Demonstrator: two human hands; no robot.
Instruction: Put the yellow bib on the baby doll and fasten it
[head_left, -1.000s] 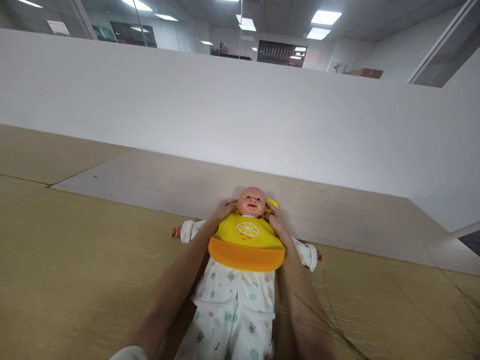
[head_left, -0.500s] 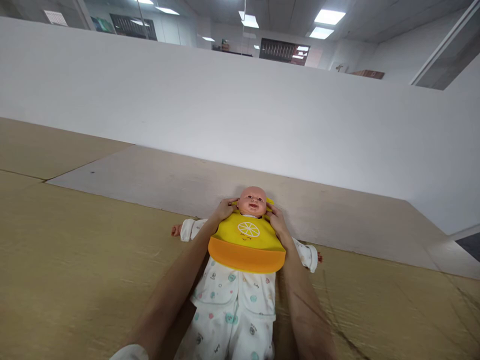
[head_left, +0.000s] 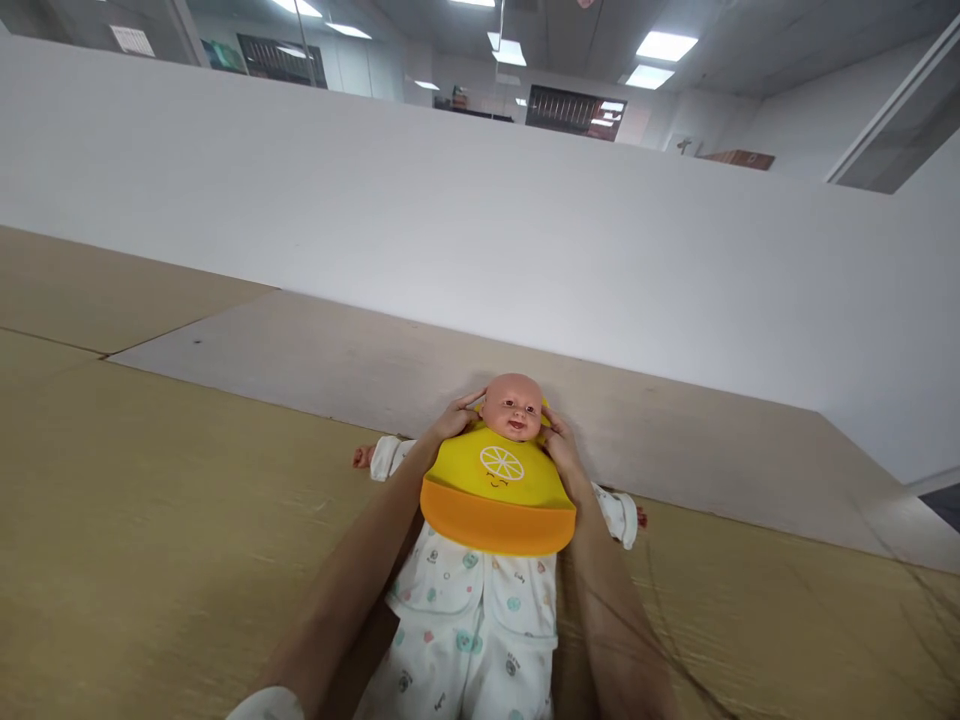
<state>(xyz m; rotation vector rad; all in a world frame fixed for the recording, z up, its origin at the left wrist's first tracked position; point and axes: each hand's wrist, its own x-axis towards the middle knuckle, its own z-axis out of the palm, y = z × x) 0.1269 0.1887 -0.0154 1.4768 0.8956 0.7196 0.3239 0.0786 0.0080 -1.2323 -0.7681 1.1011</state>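
Note:
A baby doll (head_left: 512,400) lies on its back in white printed clothes (head_left: 472,640), arms spread to the sides. Across its chest is a yellow bib (head_left: 457,465) with an orange pocket (head_left: 499,522) and a white citrus slice with a smiling face. My left hand (head_left: 456,417) is at the left side of the doll's neck, closed on the bib's neck edge, its forefinger reaching toward the head. On the other side, my right hand (head_left: 559,440) grips the bib's strap, its fingertips partly behind the head. The strap ends behind the neck are hidden.
The doll rests on a tan wooden surface (head_left: 187,520) with a paler strip (head_left: 337,345) behind its head. Beyond that rises a white wall (head_left: 480,220), with glass above it. A dark cord-like line (head_left: 675,655) runs at lower right.
The doll's head has tipped slightly forward, its chin now lower over the bib's neckline. Both hands stay beside the neck, with small finger shifts. The whole view has shifted a little.

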